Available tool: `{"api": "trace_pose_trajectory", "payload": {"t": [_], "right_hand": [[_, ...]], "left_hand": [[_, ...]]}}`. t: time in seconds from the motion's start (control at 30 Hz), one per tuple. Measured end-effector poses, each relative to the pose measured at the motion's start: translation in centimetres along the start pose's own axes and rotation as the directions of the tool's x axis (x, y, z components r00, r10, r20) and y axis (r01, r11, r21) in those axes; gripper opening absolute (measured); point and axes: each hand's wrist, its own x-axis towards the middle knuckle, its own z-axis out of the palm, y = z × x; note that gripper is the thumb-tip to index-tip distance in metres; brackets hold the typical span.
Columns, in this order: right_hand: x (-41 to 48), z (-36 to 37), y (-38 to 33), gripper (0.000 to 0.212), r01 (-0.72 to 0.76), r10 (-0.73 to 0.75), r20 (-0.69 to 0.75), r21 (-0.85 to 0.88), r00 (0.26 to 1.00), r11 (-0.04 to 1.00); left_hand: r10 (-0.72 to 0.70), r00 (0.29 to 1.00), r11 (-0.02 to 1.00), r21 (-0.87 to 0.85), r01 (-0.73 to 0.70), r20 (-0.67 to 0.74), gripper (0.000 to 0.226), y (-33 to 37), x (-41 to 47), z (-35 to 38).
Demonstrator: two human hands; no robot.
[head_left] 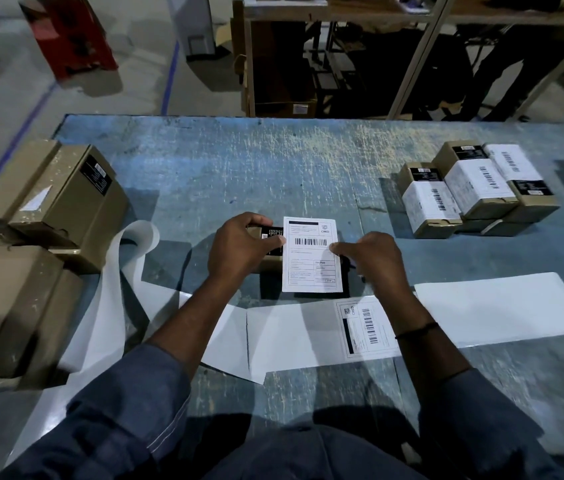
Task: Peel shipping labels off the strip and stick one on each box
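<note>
Shipping label (311, 254), white with a barcode across its middle, sits at the centre of the frame, lying flat over a small box (268, 264) on the blue, scuffed bench (239, 168). The left hand (242, 247) grips the small box, fingers curled over its far edge and thumb tip at the left edge of the shipping label. The right hand (374, 261) pinches the label's right edge with its fingertips; a black band (415, 329) circles that wrist. Just below the hands, the white strip (291, 337) runs across the bench from the lower left to the right edge of the frame, curling into a loop (138, 237) at centre left. One more printed label (365, 327) lies on the strip, partly under the right forearm. At the upper right of the bench stands a tight cluster of labelled boxes (478, 185), touching one another, each with a white barcode label on top. At the left edge are plain brown boxes (62, 199) without white labels, stacked unevenly, with more (7, 306) at the lower left. Beyond the bench, at the top of the frame, a shelf rack (343, 57) stands on the floor, and a red object (69, 32) is at the upper left.
</note>
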Motion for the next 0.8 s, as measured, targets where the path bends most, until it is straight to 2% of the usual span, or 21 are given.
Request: {"api": "trace_pose_trajectory", "payload": {"t": [0.1,0.13,0.17,0.2,0.23,0.27,0.3,0.33,0.4,0.5,0.67,0.8], "right_hand": [[-0.1,-0.9,0.7,0.051,-0.125,0.107,0.138,0.132,0.985,0.983],[-0.1,-0.7,1.1,0.050,-0.104,0.087,0.126,0.133,0.988,0.986],[-0.2,-0.4,1.5,0.046,-0.016,0.012,0.049,0.084,0.999,0.996],[-0.3,0.0,2.0,0.038,0.135,-0.135,-0.061,-0.009,0.989,0.991],[-0.7,0.4,2.3,0.028,0.321,-0.337,-0.145,-0.120,0.930,0.939],[-1.2,0.9,2.4,0.021,0.495,-0.535,-0.167,-0.229,0.828,0.838],[-1.7,1.4,2.4,0.022,0.611,-0.667,-0.125,-0.308,0.734,0.730],[-1.9,2.0,2.3,0.027,0.672,-0.732,-0.058,-0.355,0.679,0.650],[-2.3,3.3,2.0,0.037,0.708,-0.756,0.056,-0.402,0.652,0.580],[-1.9,3.9,1.9,0.045,0.724,-0.752,0.133,-0.421,0.646,0.547],[-0.7,3.0,1.6,0.052,0.738,-0.716,0.223,-0.363,0.661,0.569],[1.4,2.2,0.9,0.047,0.756,-0.676,0.337,-0.288,0.655,0.588]], "left_hand": [[0.019,0.999,0.996,0.089,-0.016,-0.037,0.033,0.0,0.0,0.3],[0.049,0.998,0.985,0.166,-0.039,-0.051,0.032,0.2,-0.1,0.4],[0.100,0.993,0.966,0.245,-0.084,-0.055,0.032,0.4,-0.4,0.6],[0.182,0.982,0.936,0.315,-0.158,-0.050,0.032,0.7,-0.7,0.8],[0.293,0.956,0.890,0.376,-0.259,-0.035,0.032,0.9,-1.1,1.0],[0.405,0.914,0.823,0.437,-0.364,-0.002,0.033,1.0,-1.5,1.2],[0.493,0.869,0.750,0.484,-0.452,0.047,0.033,1.0,-1.9,1.5],[0.544,0.833,0.691,0.509,-0.514,0.102,0.033,0.8,-2.1,1.8],[0.551,0.812,0.659,0.498,-0.564,0.190,0.038,0.4,-2.2,2.3],[0.503,0.817,0.672,0.466,-0.575,0.282,0.045,0.2,-1.8,2.3],[0.452,0.807,0.645,0.486,-0.590,0.380,0.054,-0.2,-0.7,2.0],[0.389,0.813,0.652,0.493,-0.575,0.434,0.060,0.3,-0.2,1.8]]}}
